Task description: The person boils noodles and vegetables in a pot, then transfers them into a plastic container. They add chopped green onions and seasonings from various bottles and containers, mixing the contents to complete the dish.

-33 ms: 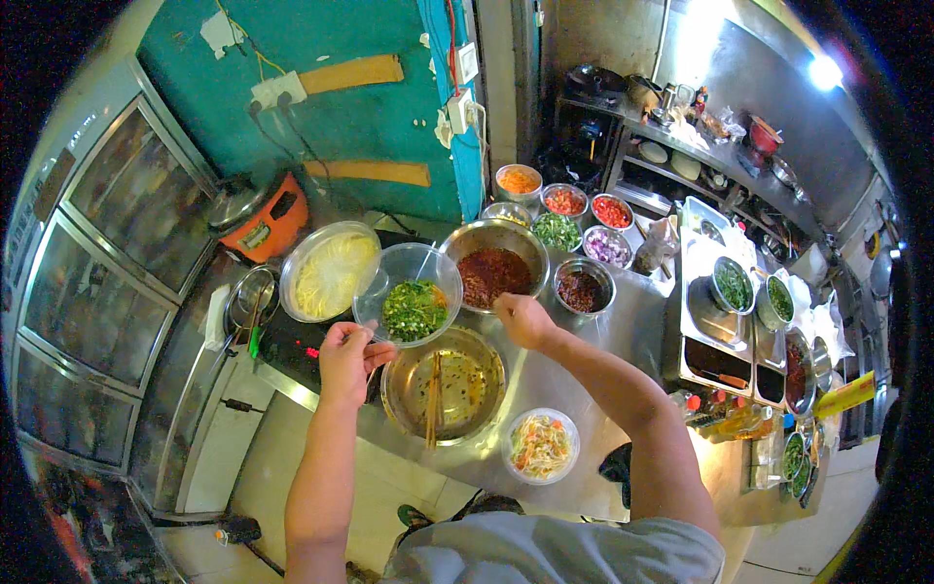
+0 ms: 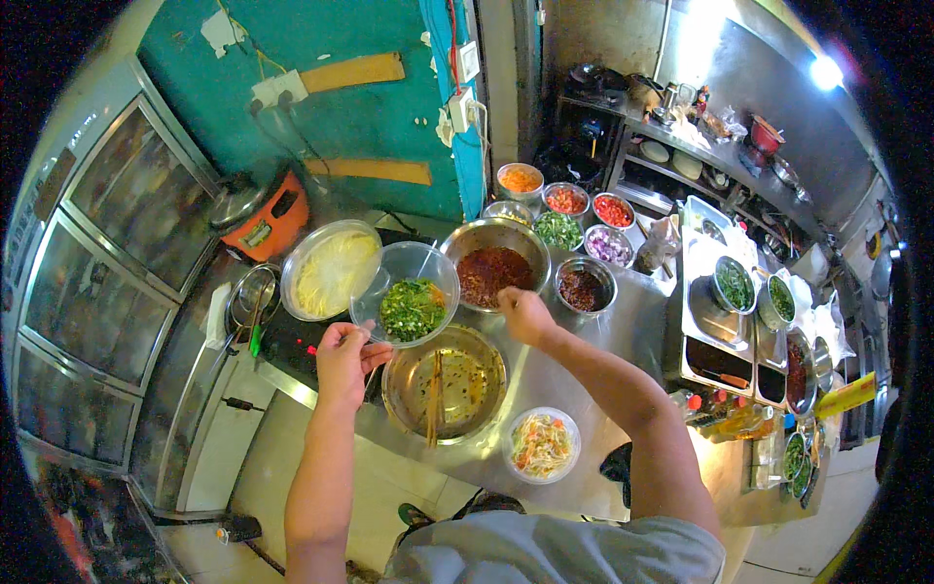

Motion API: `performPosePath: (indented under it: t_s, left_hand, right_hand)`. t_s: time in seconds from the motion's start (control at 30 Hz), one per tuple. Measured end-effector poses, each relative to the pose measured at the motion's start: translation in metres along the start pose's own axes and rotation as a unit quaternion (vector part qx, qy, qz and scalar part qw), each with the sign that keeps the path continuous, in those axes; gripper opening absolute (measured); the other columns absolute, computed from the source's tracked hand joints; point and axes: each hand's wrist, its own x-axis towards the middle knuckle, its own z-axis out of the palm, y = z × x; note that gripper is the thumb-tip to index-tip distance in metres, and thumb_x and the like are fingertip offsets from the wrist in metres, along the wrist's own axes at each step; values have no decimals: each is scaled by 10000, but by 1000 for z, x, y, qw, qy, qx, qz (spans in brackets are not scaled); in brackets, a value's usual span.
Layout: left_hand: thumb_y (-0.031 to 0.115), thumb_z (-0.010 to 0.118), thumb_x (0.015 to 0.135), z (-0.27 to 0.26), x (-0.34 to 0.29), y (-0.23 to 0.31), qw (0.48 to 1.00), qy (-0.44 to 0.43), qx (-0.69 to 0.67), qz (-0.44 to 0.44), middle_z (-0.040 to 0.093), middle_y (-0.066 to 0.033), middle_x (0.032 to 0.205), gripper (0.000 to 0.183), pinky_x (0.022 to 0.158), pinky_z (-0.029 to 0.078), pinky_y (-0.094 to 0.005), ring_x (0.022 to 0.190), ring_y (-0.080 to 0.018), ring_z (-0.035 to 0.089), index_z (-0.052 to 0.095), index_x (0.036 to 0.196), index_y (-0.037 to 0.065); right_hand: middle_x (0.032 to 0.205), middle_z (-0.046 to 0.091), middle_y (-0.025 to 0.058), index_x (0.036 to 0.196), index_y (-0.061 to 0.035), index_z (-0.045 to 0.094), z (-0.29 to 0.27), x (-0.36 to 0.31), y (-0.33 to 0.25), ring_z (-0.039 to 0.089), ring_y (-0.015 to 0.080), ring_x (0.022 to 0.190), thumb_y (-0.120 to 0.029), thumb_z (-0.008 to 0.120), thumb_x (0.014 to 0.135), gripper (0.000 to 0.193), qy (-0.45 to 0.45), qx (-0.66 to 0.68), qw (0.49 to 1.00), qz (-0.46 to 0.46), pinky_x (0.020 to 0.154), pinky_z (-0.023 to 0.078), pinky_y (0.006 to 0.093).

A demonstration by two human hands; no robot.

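My left hand (image 2: 343,358) pinches the rim of a clear plastic bowl (image 2: 393,259), tilted a little and raised above the counter. Chopped green herbs (image 2: 413,310) lie in it, with a bit of orange at one side. My right hand (image 2: 527,316) is closed at the near rim of a steel bowl (image 2: 460,239) of dark red sauce (image 2: 494,276); anything in its fingers is hidden. Below the hands sits a wide steel mixing bowl (image 2: 484,378) with oily residue and wooden chopsticks (image 2: 435,399) leaning in it.
A plastic bowl of mixed shreds (image 2: 542,446) stands near the counter's front edge. A bowl of pale yellow strips (image 2: 336,273) is at left, a small bowl of dark chilli (image 2: 584,289) at right. Several vegetable bowls stand behind; steel trays (image 2: 715,326) lie further right.
The clear plastic bowl and my left hand have shifted very slightly left. My right hand has moved a little right and down from the sauce.
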Motion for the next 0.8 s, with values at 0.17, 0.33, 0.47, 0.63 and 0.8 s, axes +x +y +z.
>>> performPosePath:
  t_s: [0.17, 0.33, 0.47, 0.63, 0.8]
  left_hand:
    - [37, 585, 968, -18, -12, 12, 1000, 14, 4, 9, 619, -235, 1271, 81, 645, 662, -399, 748, -283, 740, 512, 999, 43]
    - [35, 594, 964, -25, -14, 11, 1000, 17, 11, 12, 629, -223, 1229, 85, 645, 663, -403, 740, -281, 738, 515, 995, 45]
    - [30, 600, 954, -17, -9, 4, 999, 14, 30, -5, 651, -152, 1009, 88, 637, 659, -392, 734, -276, 737, 519, 986, 43]
    - [64, 658, 943, -2, -3, -9, 999, -4, 30, -13, 662, -118, 915, 146, 616, 653, -384, 723, -275, 732, 517, 979, 68]
    - [64, 667, 940, 9, 5, -16, 999, -13, 40, -24, 637, -104, 846, 159, 604, 646, -379, 714, -280, 732, 513, 979, 67]
  right_hand:
    - [713, 620, 168, 798, -14, 630, -7, 42, 15, 576, 301, 650, -225, 483, 978, 314, 108, 154, 976, 114, 631, 458, 439]
    - [556, 461, -3, 701, -109, 532, -20, 61, 24, 378, 108, 442, -294, 519, 973, 329, 106, 329, 928, 140, 416, 261, 293]
    - [588, 525, 66, 729, -13, 583, -22, 60, 30, 488, 179, 542, -304, 494, 990, 402, 172, 66, 979, 86, 538, 408, 374]
    - [617, 547, 84, 746, 14, 593, -30, 49, 39, 511, 191, 605, -322, 484, 1011, 441, 187, 49, 977, 91, 611, 441, 388]
    - [635, 552, 82, 740, 3, 595, -46, 36, 33, 513, 177, 621, -329, 474, 1042, 465, 190, 82, 973, 98, 613, 431, 370]
